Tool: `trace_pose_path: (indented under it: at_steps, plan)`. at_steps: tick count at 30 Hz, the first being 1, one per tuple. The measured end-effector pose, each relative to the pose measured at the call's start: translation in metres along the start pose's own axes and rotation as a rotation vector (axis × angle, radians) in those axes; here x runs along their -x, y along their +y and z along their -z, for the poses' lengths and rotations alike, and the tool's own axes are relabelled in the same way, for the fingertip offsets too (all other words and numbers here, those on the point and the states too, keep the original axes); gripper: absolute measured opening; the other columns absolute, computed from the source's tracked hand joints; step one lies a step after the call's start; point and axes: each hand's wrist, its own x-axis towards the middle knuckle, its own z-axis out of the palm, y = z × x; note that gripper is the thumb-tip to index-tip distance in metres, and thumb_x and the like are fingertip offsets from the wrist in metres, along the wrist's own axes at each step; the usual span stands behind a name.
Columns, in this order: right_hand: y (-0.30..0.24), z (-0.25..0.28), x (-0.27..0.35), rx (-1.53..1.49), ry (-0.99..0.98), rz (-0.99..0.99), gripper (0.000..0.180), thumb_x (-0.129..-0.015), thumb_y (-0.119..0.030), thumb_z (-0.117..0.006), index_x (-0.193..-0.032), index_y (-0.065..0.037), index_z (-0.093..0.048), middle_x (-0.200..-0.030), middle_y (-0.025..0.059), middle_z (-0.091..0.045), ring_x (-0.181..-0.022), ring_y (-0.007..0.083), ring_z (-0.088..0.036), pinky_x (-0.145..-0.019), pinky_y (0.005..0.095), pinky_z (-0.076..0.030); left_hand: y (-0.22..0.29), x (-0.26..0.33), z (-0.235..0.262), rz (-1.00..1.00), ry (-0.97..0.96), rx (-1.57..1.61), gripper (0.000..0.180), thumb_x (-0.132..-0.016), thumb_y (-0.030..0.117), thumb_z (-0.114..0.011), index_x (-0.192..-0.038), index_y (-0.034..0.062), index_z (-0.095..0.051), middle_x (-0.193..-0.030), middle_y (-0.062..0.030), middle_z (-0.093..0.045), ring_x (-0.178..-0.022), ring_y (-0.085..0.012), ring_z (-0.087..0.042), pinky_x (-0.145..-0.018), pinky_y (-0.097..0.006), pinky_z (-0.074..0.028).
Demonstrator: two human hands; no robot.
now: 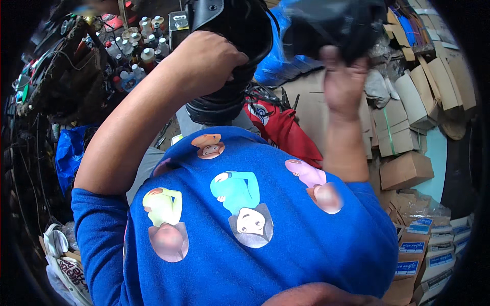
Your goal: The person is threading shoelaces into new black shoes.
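Observation:
A tall black boot (250,25) stands in front of my body at the top of the view, its shaft opening toward me. My left hand (217,61) is closed on the boot's near left side, with the fingers curled inward. To the right, my right hand (347,84) is raised and blurred by motion. Its fingers are bent against a crumpled black sheet (332,30), also smeared, whose kind I cannot make out. The boot's far side is out of view.
Several bottles (135,48) crowd the far left, beside a cluttered dark rack (66,66). A blue plastic bag (286,66) lies beyond the boot, and a red bag (291,135) is nearer. Cardboard boxes (406,171) line the right side.

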Motion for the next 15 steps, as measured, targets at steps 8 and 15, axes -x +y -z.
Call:
trace_pose_path:
  at_steps: [8, 15]
  plan:
    - [0.051, -0.048, -0.017, 0.626, -0.204, 0.158, 0.031, -0.076, -0.011, -0.077, -0.104, -0.006, -0.065, -0.098, 0.0077, -0.069, -0.09, 0.0177, -0.065, -0.083, 0.0304, -0.049, -0.005, -0.004, -0.012, -0.142, 0.179, -0.051, 0.015, -0.071, 0.016, -0.068, -0.083, 0.0083, -0.066, -0.078, -0.0093, -0.067, -0.08, -0.0249, -0.067, -0.071, -0.038, -0.051]
    - [0.055, -0.044, -0.021, 0.943, -0.379, 0.307, 0.032, -0.073, -0.026, -0.075, -0.099, -0.011, -0.066, -0.092, 0.0106, -0.067, -0.085, 0.033, -0.062, -0.078, 0.0431, -0.045, -0.001, 0.013, -0.012, -0.032, 0.245, -0.124, 0.013, -0.075, 0.011, -0.06, -0.086, 0.0048, -0.062, -0.079, -0.0089, -0.064, -0.081, -0.0244, -0.065, -0.079, -0.036, -0.047]
